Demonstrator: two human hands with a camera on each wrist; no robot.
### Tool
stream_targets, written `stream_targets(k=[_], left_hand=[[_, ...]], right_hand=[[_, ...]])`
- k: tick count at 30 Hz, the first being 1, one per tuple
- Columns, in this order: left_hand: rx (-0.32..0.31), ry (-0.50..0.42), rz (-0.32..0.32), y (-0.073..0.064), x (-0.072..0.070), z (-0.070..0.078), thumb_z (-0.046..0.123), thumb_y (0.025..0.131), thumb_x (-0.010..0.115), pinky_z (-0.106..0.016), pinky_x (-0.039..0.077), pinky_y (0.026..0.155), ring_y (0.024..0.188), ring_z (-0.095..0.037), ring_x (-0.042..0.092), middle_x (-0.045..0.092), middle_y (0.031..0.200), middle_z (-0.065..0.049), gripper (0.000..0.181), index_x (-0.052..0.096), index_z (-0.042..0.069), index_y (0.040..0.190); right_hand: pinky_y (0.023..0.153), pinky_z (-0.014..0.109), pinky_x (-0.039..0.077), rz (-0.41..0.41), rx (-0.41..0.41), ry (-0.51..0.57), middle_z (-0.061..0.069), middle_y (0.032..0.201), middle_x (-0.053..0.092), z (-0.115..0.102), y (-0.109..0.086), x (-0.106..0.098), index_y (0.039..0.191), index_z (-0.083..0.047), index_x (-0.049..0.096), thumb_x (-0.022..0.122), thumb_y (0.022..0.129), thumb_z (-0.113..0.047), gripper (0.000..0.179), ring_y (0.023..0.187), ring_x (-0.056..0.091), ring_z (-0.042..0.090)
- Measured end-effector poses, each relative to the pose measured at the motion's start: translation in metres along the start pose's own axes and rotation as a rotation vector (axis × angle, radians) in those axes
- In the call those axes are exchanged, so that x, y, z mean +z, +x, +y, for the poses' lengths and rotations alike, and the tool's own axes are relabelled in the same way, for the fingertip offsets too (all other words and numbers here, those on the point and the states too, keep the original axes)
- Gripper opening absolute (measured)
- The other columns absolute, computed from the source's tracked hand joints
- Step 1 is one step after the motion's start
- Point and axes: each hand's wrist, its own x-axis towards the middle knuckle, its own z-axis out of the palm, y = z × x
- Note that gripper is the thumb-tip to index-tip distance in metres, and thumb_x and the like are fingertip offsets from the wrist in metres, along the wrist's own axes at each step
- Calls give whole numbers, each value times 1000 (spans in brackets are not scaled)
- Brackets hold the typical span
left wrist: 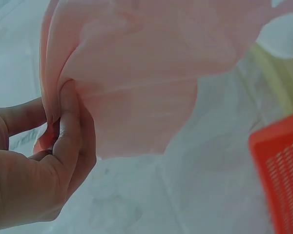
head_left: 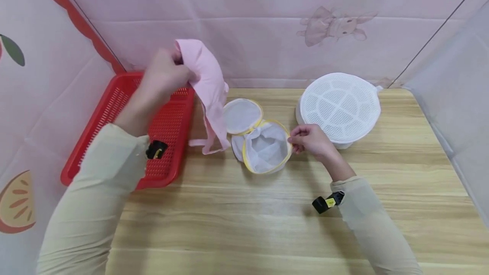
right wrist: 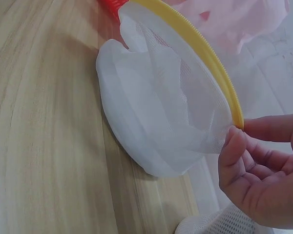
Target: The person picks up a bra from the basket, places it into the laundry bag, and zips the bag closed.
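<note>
My left hand (head_left: 164, 73) pinches a pink bra (head_left: 208, 82) by one end and holds it up beside the red basket. The bra's other end and a strap hang down close to the mesh bag. A white mesh laundry bag (head_left: 267, 147) with yellow zipper trim stands on the table, its round lid (head_left: 242, 116) folded back. My right hand (head_left: 311, 141) pinches the bag's yellow rim between thumb and fingers at its right side. In the right wrist view, the mouth of the mesh bag (right wrist: 156, 97) gapes. Soft pink fabric (left wrist: 136, 87) fills much of the left wrist view.
A red slotted plastic basket (head_left: 185, 139) stands on the left of the wooden table (head_left: 244, 224). At the back right is a round white mesh container (head_left: 340, 107) with a latticed top and a small tab. A printed pink curtain (head_left: 259, 50) hangs behind the table.
</note>
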Motion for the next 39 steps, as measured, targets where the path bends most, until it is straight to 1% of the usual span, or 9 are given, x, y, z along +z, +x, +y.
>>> stream_targets(k=[3,9,16,18,22,27,32,36,39], left_hand=[[16,-30,-17,1,16,-8,0,80,57,-24,50,65,77,-21,53,56,96,-17,30,57,-9,109],[26,-23,-16,4,36,-13,1,78,57,-29,49,71,81,-23,53,57,95,-16,27,60,-7,104],[52,-181,-36,-2,48,10,-1,80,56,-30,52,74,81,-21,55,57,97,-15,28,58,-8,107],[68,-233,-41,-3,56,15,-4,78,55,-30,52,72,78,-21,56,58,93,-16,26,59,-9,104],[78,-219,-47,-3,80,16,-5,75,58,-28,51,70,78,-21,54,60,92,-15,26,61,-7,101],[75,-183,-102,0,122,-4,-4,73,60,-26,50,68,77,-20,55,61,90,-13,25,61,-5,99],[71,-112,-171,-1,160,-33,1,74,63,-29,48,76,86,-21,55,62,96,-13,28,60,-2,102],[99,-112,-212,-5,182,-53,3,77,64,-30,47,84,96,-22,57,62,105,-14,33,57,-1,109],[143,-126,-218,-8,191,-63,3,78,64,-30,48,82,93,-22,58,62,102,-14,34,56,-2,111]], right_hand=[[46,25,47,0,8,-1,6,57,55,2,1,1,81,10,56,58,82,9,2,47,53,13],[46,23,47,-5,18,-18,6,57,56,5,2,2,92,21,50,56,82,10,16,47,53,12],[46,24,47,-3,5,-23,6,57,55,3,3,1,85,15,54,57,82,9,8,47,53,13],[46,24,47,-8,6,-14,6,57,55,3,3,3,81,10,55,58,82,9,3,47,53,13],[46,24,48,-34,7,0,5,57,56,4,4,7,78,3,55,57,81,10,8,47,54,13],[48,26,49,-59,5,-14,6,58,56,5,5,9,88,16,52,57,82,9,10,49,55,14],[49,27,50,-54,1,9,7,60,55,5,5,9,79,6,54,54,83,11,6,50,56,15],[49,26,50,-42,21,34,8,60,56,8,5,10,73,-2,54,53,83,12,17,50,56,16],[49,26,51,-14,33,54,8,60,56,9,5,11,78,5,52,52,84,12,9,50,56,16]])
